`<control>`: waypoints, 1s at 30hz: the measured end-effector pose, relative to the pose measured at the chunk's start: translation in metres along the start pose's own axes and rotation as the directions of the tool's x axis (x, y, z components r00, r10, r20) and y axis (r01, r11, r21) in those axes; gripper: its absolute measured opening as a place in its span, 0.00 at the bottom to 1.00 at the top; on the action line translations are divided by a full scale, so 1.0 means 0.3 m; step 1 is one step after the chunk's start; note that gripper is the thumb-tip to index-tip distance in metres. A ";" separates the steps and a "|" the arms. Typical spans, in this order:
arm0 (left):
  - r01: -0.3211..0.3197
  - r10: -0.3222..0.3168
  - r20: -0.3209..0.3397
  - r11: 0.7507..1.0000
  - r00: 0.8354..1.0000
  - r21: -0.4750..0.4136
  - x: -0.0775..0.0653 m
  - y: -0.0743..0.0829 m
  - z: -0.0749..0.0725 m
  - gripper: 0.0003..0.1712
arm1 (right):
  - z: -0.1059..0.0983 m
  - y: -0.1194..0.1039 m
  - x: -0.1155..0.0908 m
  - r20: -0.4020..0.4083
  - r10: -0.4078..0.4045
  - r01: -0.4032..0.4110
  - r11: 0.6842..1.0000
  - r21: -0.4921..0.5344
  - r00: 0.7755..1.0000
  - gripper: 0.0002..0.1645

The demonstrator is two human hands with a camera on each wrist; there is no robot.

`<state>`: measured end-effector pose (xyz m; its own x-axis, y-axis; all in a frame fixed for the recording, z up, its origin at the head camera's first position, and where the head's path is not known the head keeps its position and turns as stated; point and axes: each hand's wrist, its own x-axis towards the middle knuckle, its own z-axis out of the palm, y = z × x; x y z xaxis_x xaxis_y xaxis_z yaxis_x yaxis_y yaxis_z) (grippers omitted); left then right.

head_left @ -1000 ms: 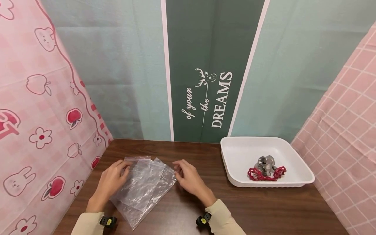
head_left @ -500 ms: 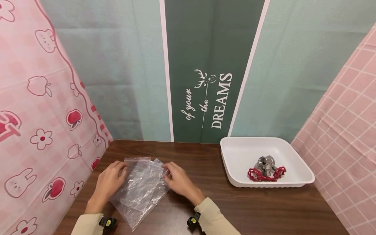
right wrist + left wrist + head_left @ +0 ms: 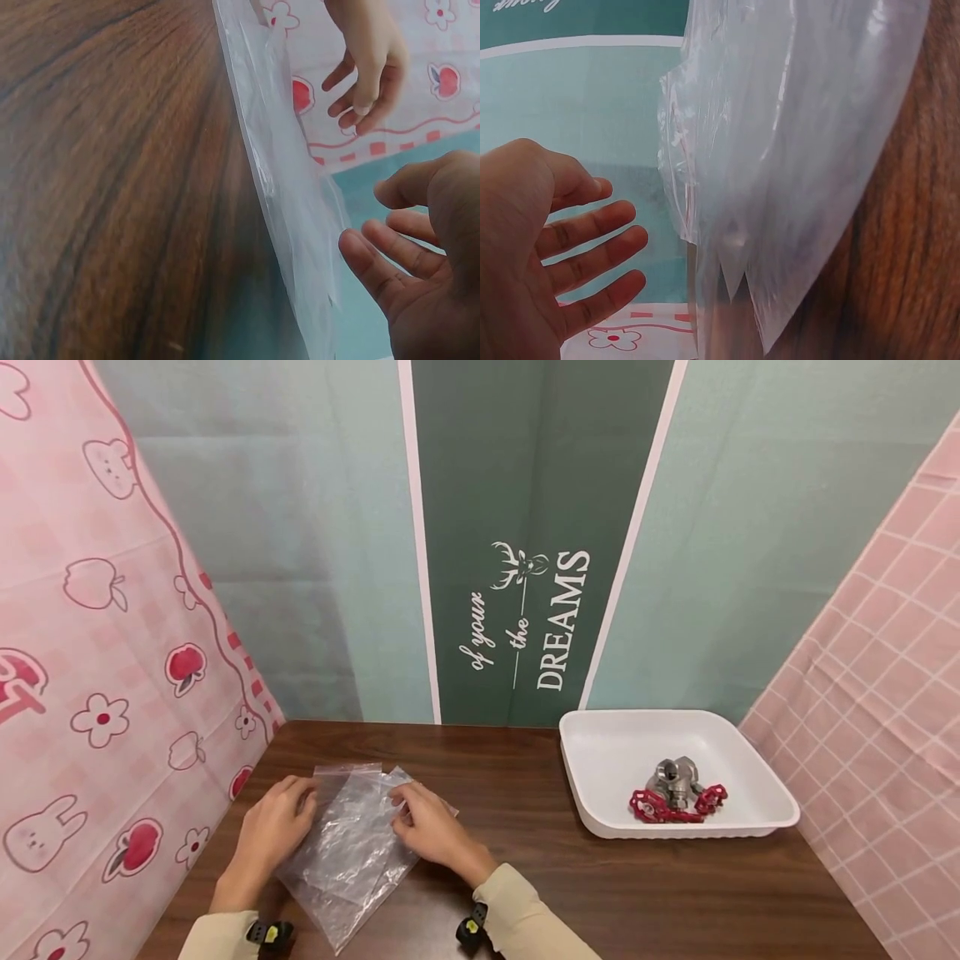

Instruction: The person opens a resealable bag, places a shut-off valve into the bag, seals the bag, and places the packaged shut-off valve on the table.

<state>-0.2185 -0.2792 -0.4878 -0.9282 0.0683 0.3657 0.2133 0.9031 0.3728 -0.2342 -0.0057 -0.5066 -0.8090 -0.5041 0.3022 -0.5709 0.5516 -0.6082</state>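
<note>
Clear zip-lock bags (image 3: 352, 839) lie overlapping and fanned on the brown table, their zip edges toward the back. Beside their left edge hovers my left hand (image 3: 273, 822), fingers loosely bent and holding nothing. In the left wrist view the same hand (image 3: 562, 247) shows spread fingers, apart from the plastic. Over the right part of the bags is my right hand (image 3: 433, 827), its fingers slightly curved. The right wrist view has this hand (image 3: 420, 255) with nothing between thumb and fingers, one fingertip right at the outline of the bags (image 3: 292, 202).
A white tray (image 3: 630, 735) stands at the back right of the table (image 3: 487, 785). In it sit metal valves (image 3: 678, 785) with red handwheels (image 3: 651, 806). Fabric curtains (image 3: 300, 527) enclose the table at the back and both sides.
My right hand has moved left, from the right corner of the bags to over them. The left hand has shifted slightly left, away from the plastic. The bags lie as before.
</note>
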 end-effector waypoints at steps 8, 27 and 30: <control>0.026 -0.025 -0.027 1.000 0.999 0.014 -0.007 -0.012 0.001 0.13 | 0.023 -0.012 0.019 0.047 -0.016 0.015 1.000 0.025 0.999 0.21; 0.204 -0.195 0.203 0.979 0.960 -0.026 -0.012 -0.032 0.011 0.27 | 0.078 -0.048 0.066 0.018 0.188 -0.188 0.970 0.152 0.982 0.23; 0.214 -0.199 0.239 0.976 0.950 -0.041 -0.012 -0.036 0.020 0.29 | 0.084 -0.050 0.064 0.045 0.231 -0.235 0.959 0.159 0.972 0.26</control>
<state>-0.2192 -0.2868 -0.4981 -0.9975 -0.0133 0.0697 0.0216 0.8787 0.4770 -0.2377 -0.0405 -0.5102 -0.9118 -0.3925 0.1205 -0.3350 0.5416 -0.7710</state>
